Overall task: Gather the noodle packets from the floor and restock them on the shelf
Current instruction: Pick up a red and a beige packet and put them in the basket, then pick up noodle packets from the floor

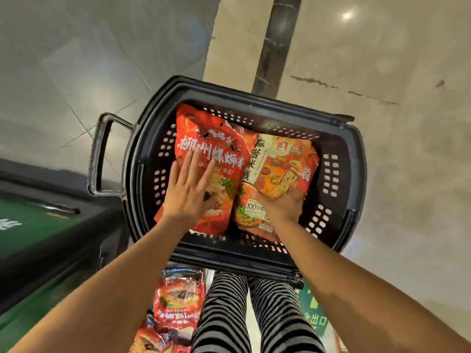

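A black perforated shopping basket stands on the floor in front of me. Inside lie a red noodle packet on the left and an orange noodle packet on the right, partly overlapped by the red one. My left hand rests flat on the red packet with its fingers spread. My right hand presses on the lower part of the orange packet, its fingers curled around the packet's edge. Two more red packets lie on the floor by my left leg.
A dark green cabinet runs along the left. The basket's handle sticks out toward it. My striped trouser legs stand just behind the basket. A green floor sticker lies at my right foot. Pale tiled floor stretches beyond the basket.
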Demonstrator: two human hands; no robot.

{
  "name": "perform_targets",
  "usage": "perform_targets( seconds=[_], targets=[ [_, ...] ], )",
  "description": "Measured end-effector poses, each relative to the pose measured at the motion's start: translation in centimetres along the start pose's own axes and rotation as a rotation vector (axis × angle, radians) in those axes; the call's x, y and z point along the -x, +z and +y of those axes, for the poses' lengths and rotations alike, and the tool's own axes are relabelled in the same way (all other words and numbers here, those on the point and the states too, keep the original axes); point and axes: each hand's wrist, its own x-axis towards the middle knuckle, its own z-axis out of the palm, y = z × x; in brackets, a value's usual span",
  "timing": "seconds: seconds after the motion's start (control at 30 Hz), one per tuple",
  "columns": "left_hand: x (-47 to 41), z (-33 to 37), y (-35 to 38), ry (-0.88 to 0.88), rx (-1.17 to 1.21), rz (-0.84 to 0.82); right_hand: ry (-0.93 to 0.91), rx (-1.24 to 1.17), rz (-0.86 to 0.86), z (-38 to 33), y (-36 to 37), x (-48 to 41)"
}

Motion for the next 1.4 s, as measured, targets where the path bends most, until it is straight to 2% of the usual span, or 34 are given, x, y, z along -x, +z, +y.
perform_targets(
  seconds=[0.13,0.23,0.37,0.47,0.57,0.73,0.93,1.13,1.2,1.4],
  targets=[
    [-0.9,-1.3,1.2,-0.016,-0.055,-0.096,-0.113,0.315,0.09,0.8,0.5,-0.7],
    [-1.9,-1.6,1.8,-0.026,-0.049,-0.134,-0.127,0.383,0.113,2.1,0.3,-2.5],
    [-2.9,-2.4,2.6,-0.015,0.005,-0.206,-0.038,0.306,0.015,3.6,0.0,-4.4],
    [-3.5,-2.9,2.7,-0.066,0.063,-0.311,-0.055,0.242,-0.031,4.3,0.0,-5.3],
    [-4.0,-2.7,2.3,-0.082,0.023,-0.376,-0.049,0.183,-0.079,4.6,0.0,-5.7],
    [-3.8,-1.6,0.6,-0.121,-0.069,-0.353,-0.035,0.277,-0.115,3.7,-1.3,-5.0],
    [-0.9,3.3,-4.8,-0.152,-0.118,-0.369,-0.127,0.326,-0.049,4.9,-6.6,0.3],
    [3.9,11.9,-9.8,-0.032,-0.088,-0.335,-0.283,0.056,-0.012,11.5,-13.0,6.4],
    [5.7,15.5,-10.6,0.029,-0.107,-0.325,-0.208,0.024,0.016,15.1,-14.5,7.8],
    [11.1,27.2,-10.1,0.277,-0.224,-0.294,0.181,-0.163,0.069,29.3,-16.1,10.8]
  ],
)
